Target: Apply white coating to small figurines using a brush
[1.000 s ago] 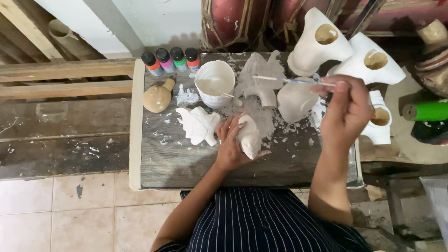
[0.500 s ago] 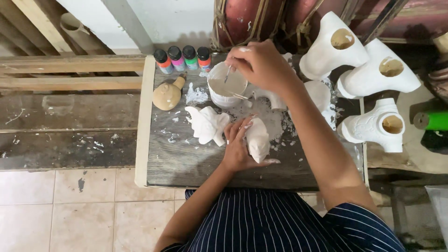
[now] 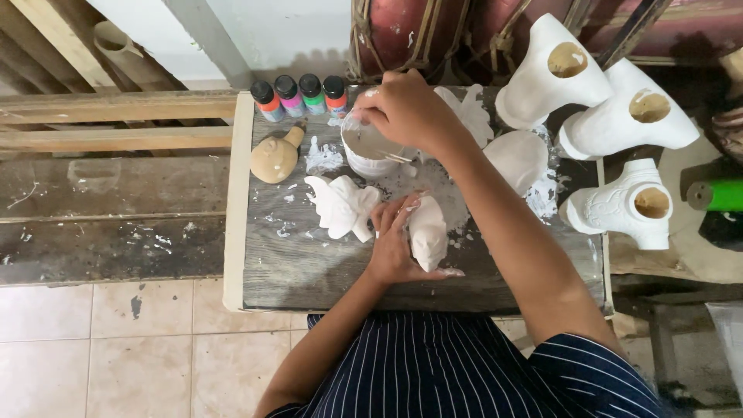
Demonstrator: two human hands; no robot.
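While your striped apron fills the near edge of the view, your left hand (image 3: 395,248) lies on the paint-spattered wooden board (image 3: 309,271) just beyond it, fingers wrapped around a small white figurine (image 3: 428,232) that rests on its side against your palm. Just beside that hand, to its left, a second white figurine (image 3: 340,205) lies flat on the board, close to your fingertips but not gripped.

Farther out, your right hand (image 3: 406,112) reaches across to the white paint cup (image 3: 368,151), fingers pinched narrowly on a thin brush (image 3: 387,155) whose tip sits over the cup's mouth. You can't tell whether the bristles touch the paint. Left of the cup a tan, gourd-shaped piece (image 3: 275,159) lies on the board, well apart from either hand.

Along the board's far edge stand four small paint bottles (image 3: 298,97) in a row, capped in black. To the right, near your forearm, a rounded white form (image 3: 517,159) sits among splashes of white, and beyond it three white boot-shaped vases (image 3: 619,128) lie clustered with their openings showing. A green roll (image 3: 724,195) rests at the right margin.
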